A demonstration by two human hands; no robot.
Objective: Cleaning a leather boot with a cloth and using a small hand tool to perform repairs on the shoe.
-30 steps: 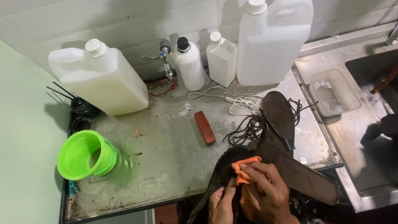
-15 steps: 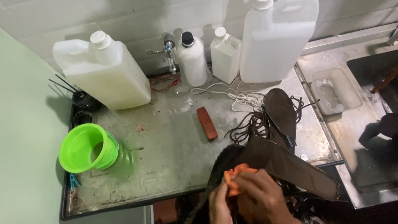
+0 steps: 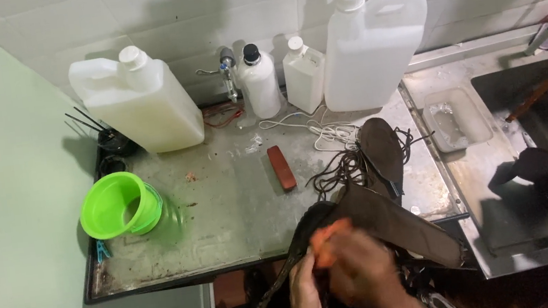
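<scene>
Green funnel (image 3: 119, 206), brown bar (image 3: 282, 167), jugs (image 3: 372, 48) beyond the shoe (image 3: 394, 226).

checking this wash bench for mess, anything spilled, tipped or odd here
The green cup lies tipped on its side near the tray's left edge. Dark laces and a white cord sprawl tangled beside the insole. The tray surface looks stained. No jug has toppled.

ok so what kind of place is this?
Likely a wash or cleaning station, perhaps for shoes: a tiled wall, a wet steel counter beside a sink, big white jugs, and a dark shoe in the hands.
</scene>
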